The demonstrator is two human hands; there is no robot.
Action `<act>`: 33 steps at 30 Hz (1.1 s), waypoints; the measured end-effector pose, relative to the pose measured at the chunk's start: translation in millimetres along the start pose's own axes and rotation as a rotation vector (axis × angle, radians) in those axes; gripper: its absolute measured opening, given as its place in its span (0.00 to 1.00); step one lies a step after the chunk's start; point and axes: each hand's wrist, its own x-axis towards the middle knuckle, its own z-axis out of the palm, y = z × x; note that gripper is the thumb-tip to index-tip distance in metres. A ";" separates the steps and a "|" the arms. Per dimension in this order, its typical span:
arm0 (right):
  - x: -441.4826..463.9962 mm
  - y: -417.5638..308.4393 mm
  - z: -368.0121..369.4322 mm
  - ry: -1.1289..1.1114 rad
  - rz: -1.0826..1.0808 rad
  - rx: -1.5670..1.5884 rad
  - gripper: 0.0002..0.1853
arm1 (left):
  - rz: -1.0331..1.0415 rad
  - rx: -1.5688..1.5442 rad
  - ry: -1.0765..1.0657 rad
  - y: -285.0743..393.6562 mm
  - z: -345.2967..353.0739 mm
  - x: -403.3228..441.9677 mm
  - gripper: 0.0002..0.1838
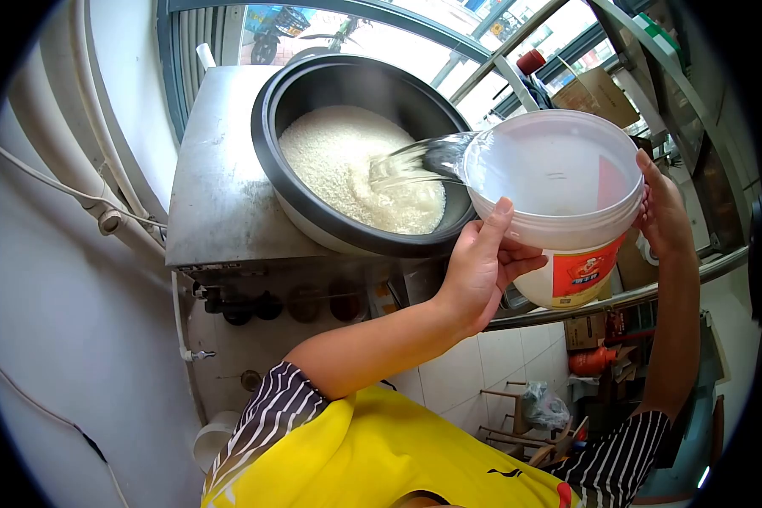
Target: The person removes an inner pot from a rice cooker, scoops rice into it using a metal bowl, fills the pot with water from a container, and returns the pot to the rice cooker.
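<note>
A large dark round pot (271, 161) holds white rice (339, 161) and stands on a metal counter. Over its right rim a white plastic bucket (559, 220) with a red and yellow label is tilted, and clear water (436, 157) streams from it onto the rice. My left hand (491, 271) grips the bucket's near left side, thumb up by the rim. On the far right side my right hand (660, 203) holds the bucket's rim, its fingers partly hidden behind the wall.
The metal counter (207, 178) runs under the pot, with a wall and white pipes (68, 161) at the left. A window is behind. A curved metal rail (711, 269) passes below the bucket. Stools, boxes and an orange gas cylinder (593, 361) stand on the floor.
</note>
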 end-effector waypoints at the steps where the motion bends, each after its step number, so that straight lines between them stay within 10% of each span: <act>1: 2.2 -3.3 0.4 -0.020 0.000 -0.004 0.24 | 0.000 -0.006 0.003 0.4 0.1 0.2 0.25; 33: 78.0 -28.4 25.1 0.026 -0.156 -0.190 0.27 | -0.109 0.283 -0.070 31.7 -29.9 -0.7 0.20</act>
